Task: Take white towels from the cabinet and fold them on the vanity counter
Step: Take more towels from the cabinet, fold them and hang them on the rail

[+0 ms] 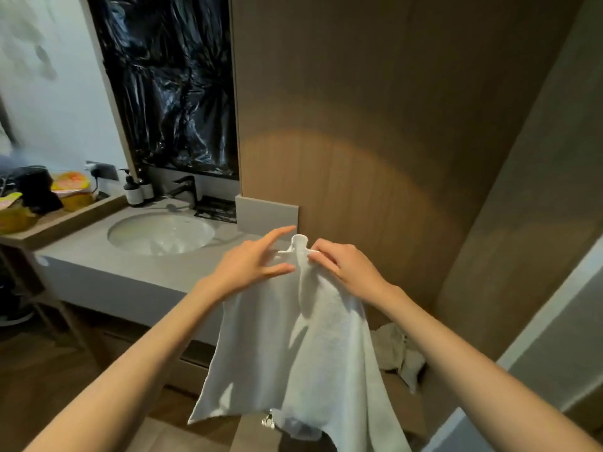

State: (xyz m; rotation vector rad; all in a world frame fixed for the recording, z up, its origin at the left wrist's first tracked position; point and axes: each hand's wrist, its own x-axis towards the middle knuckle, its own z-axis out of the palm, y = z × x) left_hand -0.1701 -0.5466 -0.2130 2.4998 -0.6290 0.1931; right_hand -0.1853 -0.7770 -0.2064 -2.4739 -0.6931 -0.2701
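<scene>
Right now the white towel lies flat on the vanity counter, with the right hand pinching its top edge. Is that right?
No. The white towel does not lie flat on the vanity counter; it hangs in the air in front of it, with the right hand pinching its top edge. The head view shows this.

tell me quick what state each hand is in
Left hand: open, fingers straight beside the white towel.
Right hand: closed, fingers pinching the white towel's top.
</scene>
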